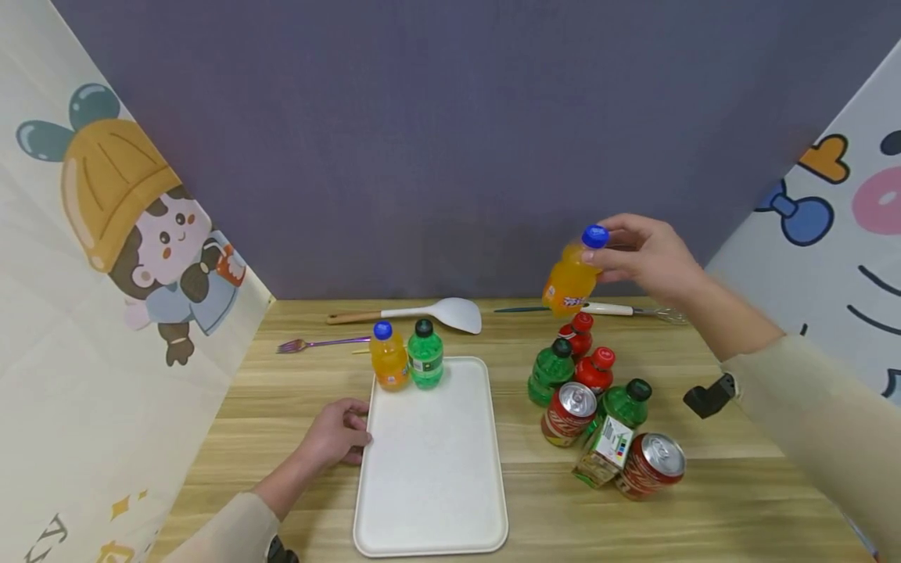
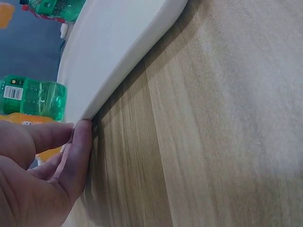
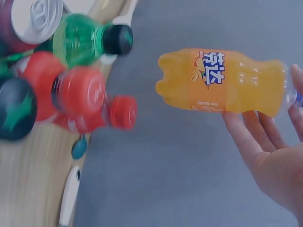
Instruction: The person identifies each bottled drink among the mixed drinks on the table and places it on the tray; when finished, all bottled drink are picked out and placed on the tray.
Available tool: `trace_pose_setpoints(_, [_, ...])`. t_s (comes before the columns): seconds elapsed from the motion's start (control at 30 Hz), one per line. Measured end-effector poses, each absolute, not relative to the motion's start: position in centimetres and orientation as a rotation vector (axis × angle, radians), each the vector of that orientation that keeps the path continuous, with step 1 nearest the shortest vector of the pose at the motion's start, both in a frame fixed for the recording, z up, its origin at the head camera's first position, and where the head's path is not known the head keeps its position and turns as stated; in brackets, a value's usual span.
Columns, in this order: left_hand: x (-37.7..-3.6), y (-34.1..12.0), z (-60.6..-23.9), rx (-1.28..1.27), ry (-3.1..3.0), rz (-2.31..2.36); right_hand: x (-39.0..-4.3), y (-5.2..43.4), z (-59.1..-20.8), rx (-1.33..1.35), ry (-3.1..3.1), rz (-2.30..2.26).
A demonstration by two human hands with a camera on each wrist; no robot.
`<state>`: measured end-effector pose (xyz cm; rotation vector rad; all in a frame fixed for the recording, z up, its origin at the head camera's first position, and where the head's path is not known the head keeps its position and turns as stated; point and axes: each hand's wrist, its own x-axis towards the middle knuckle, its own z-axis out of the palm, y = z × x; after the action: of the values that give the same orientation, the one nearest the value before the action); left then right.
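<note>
My right hand [image 1: 651, 254] grips an orange soda bottle [image 1: 568, 280] near its blue cap, raised above the drinks on the right. In the right wrist view the bottle [image 3: 213, 80] shows its orange label, with fingers round the neck end. My left hand [image 1: 339, 434] pinches the left rim of a white tray [image 1: 431, 485]; thumb and finger meet at the edge in the left wrist view. At the tray's far left corner stand another orange soda bottle [image 1: 389, 361] and a green soda bottle [image 1: 425, 360], side by side.
Right of the tray cluster green bottles [image 1: 549, 375], red-capped bottles [image 1: 594, 375], red cans [image 1: 566, 418] and a small carton [image 1: 605, 453]. Along the back lie a white spatula [image 1: 457, 313], a purple fork [image 1: 303, 344] and a whisk [image 1: 633, 310]. A grey wall panel [image 1: 422, 156] stands behind.
</note>
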<state>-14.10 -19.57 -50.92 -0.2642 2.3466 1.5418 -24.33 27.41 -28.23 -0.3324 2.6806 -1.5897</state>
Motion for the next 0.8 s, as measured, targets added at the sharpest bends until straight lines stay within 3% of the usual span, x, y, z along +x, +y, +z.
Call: trace_pose_setpoints(0.8, [-14.3,-19.5,-50.6,-0.279,2.339,1.517,-25.6,15.6,-34.8,-0.374,2.471,-1.533])
